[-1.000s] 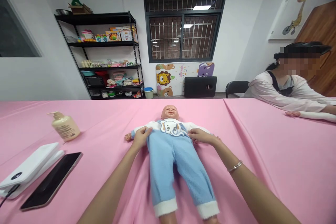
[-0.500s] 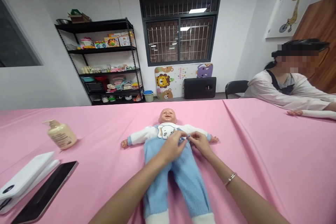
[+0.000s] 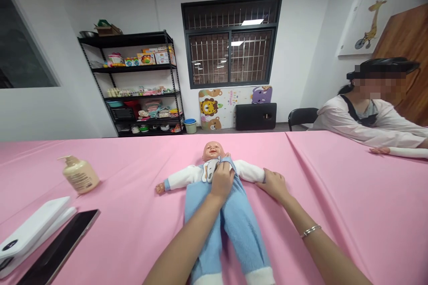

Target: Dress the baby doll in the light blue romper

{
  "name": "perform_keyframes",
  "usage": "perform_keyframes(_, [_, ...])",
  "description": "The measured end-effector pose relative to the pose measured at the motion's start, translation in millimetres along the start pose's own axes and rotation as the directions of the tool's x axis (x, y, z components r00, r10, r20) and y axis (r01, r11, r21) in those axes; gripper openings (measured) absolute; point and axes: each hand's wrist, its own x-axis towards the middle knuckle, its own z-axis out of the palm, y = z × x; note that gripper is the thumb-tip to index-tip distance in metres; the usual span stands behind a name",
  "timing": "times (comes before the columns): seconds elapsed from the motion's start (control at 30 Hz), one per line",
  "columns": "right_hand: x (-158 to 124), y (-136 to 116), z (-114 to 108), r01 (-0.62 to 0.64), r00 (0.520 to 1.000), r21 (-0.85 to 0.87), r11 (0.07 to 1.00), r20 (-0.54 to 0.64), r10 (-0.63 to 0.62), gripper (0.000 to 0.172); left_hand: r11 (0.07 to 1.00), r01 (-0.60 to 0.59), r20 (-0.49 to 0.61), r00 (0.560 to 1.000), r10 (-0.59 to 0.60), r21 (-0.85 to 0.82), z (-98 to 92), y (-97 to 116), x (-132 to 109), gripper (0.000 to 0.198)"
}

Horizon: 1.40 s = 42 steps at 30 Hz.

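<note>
A baby doll [image 3: 213,151] lies on its back on the pink-covered table [image 3: 133,231], head away from me. It wears a fleecy blue-and-white outfit [image 3: 200,196] with an animal face on the chest. My left hand [image 3: 223,181] is closed on the chest fabric and lifts its upper edge near the doll's neck. To the right, my right hand [image 3: 274,185] is closed around the end of the doll's white sleeve [image 3: 250,171]; the doll's hand there is hidden. Its other arm [image 3: 180,178] stretches out to the left.
On the left are a pump bottle [image 3: 79,176], a white device [image 3: 36,227] and a dark phone [image 3: 62,249]. A co-worker [image 3: 364,111] sits at the far right, near another doll's arm [image 3: 401,152]. Behind stand a shelf rack [image 3: 133,69] and a black chair [image 3: 302,116].
My right hand has left the chest fabric and moved right to the sleeve's end. My left hand stays on the chest and now pulls the fabric up.
</note>
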Motion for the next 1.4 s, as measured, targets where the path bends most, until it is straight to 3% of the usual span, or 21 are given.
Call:
perform_keyframes(0.07, [1.4,4.2,-5.2,0.005,0.997,-0.015,1.0,-0.073,-0.006,0.034,1.0,0.003,-0.016,1.0,-0.003,0.02,-2.3,-0.4,-3.8,0.036])
perform_keyframes(0.13, [3.7,-0.7,-14.4,-0.018,0.947,-0.01,1.0,-0.32,0.014,0.023,0.999,0.01,-0.028,1.0,-0.009,0.034,-5.3,0.0,-5.0,0.031])
perform_keyframes(0.2, [6.4,-11.6,-24.2,0.003,0.836,0.079,0.997,-0.547,0.041,0.027,0.999,0.016,-0.044,0.999,-0.015,0.039,-8.0,0.6,-5.0,0.029])
perform_keyframes(0.27, [7.4,-26.3,-32.3,0.135,0.796,0.266,0.954,-0.603,0.056,0.04,1.0,0.0,-0.058,0.998,0.001,0.024,-9.7,1.1,-4.9,0.034])
perform_keyframes(0.37, [1.4,-51.9,-40.0,0.327,0.871,0.603,0.728,-0.491,0.015,0.075,0.997,-0.069,-0.071,0.995,0.068,-0.02,-10.8,1.8,-5.0,0.047])
perform_keyframes(0.47, [-11.3,-76.0,-43.5,0.395,0.907,0.711,0.582,-0.404,-0.123,0.079,0.99,-0.135,-0.097,0.987,0.131,-0.034,-11.1,2.8,-6.1,0.057])
perform_keyframes(0.67, [-24.6,-95.2,-45.6,0.431,0.883,0.717,0.547,-0.212,-0.418,0.052,0.981,-0.187,-0.145,0.973,0.177,-0.058,-10.5,3.0,-9.7,0.061])
perform_keyframes(0.73, [-25.5,-95.7,-48.0,0.443,0.87,0.728,0.523,-0.207,-0.448,0.053,0.977,-0.197,-0.124,0.975,0.187,-0.079,-11.8,2.6,-10.2,0.061])
perform_keyframes(0.93, [-30.4,-101.4,-48.3,0.531,0.831,0.609,0.589,-0.239,-0.502,0.061,0.956,-0.271,-0.126,0.958,0.257,-0.112,-19.9,4.0,-11.2,0.064])
perform_keyframes(1.03, [-30.5,-103.1,-39.0,0.51,0.856,0.594,0.622,-0.276,-0.438,0.052,0.958,-0.236,-0.101,0.97,0.221,-0.165,-19.4,4.8,-9.9,0.059])
perform_keyframes(1.17, [-28.0,-98.4,-26.6,0.4,0.916,0.642,0.654,-0.309,-0.258,0.039,0.962,-0.042,0.053,0.997,0.058,-0.27,-13.8,3.8,-6.6,0.039])
perform_keyframes(1.3, [-23.7,-90.9,-22.3,0.333,0.939,0.683,0.651,-0.299,-0.167,0.032,0.945,0.169,0.261,0.961,-0.094,-0.28,-11.7,3.8,-2.8,0.022])
perform_keyframes(1.4, [-19.9,-85.6,-21.3,0.309,0.94,0.647,0.697,-0.317,-0.123,0.029,0.959,0.178,0.336,0.937,-0.098,-0.219,-12.8,6.1,-0.3,0.019])
